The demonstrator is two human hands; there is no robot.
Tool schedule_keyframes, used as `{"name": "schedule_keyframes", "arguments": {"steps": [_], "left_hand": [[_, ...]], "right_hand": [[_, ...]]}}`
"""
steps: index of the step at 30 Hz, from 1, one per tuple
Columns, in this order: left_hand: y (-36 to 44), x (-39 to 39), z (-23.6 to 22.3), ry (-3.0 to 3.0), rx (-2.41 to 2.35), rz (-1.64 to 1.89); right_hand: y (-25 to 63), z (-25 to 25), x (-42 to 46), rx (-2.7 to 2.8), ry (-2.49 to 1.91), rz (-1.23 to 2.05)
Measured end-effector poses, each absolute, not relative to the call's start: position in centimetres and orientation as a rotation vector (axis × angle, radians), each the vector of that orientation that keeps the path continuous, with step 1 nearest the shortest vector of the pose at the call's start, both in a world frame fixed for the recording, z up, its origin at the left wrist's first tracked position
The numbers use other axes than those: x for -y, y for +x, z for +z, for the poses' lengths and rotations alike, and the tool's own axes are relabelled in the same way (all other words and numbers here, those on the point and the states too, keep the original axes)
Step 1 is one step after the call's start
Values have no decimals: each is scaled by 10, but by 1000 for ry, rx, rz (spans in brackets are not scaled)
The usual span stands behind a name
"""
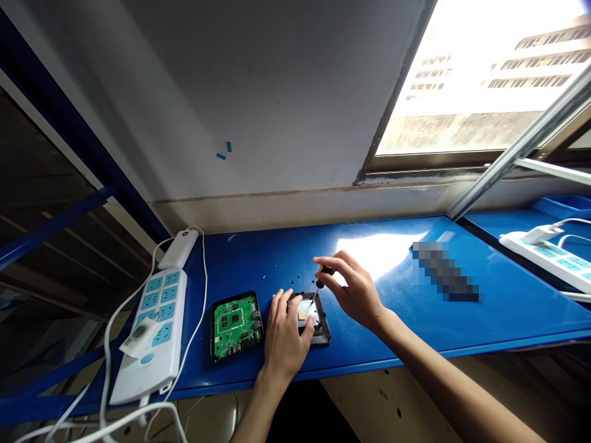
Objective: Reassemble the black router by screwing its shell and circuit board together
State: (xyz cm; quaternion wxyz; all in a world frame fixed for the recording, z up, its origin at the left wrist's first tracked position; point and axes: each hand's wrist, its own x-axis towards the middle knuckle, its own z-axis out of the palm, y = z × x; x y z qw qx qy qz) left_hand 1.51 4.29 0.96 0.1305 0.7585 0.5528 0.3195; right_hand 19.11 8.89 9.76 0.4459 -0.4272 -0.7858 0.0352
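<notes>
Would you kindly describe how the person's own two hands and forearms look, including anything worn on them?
The left hand and right hand are both bare, without gloves. No sleeve, watch or bracelet shows on either forearm, and no ring can be made out.

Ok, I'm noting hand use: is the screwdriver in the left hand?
No, the right hand grips the screwdriver; the left hand rests on the black cover.

The head-worn camera looks forward and steeply down at the hands (318, 301).

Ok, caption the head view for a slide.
Right hand holds screwdriver at black casing; left hand on it, green circuit board alongside.
</notes>
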Motion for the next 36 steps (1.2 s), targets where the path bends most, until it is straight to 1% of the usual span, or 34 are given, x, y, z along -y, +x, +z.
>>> {"name": "schedule_keyframes", "arguments": {"steps": [8,14,21,28,33,36], "left_hand": [[16,-45,8,2226,-1610,857],[16,-44,10,2235,-1614,856],[16,-45,5,2248,-1613,880],[16,-44,6,2253,-1624,898],[16,-45,7,2255,-1631,879],[16,-44,7,2254,-1632,873]], "right_hand": [[193,100,-87,1933,-1071,169],[192,99,-86,2000,-1103,-20],[184,104,-80,2044,-1046,99],[186,98,-84,1995,-1123,-68],[188,99,-78,2023,-1098,118],[190,98,-79,2044,-1090,71]]}}
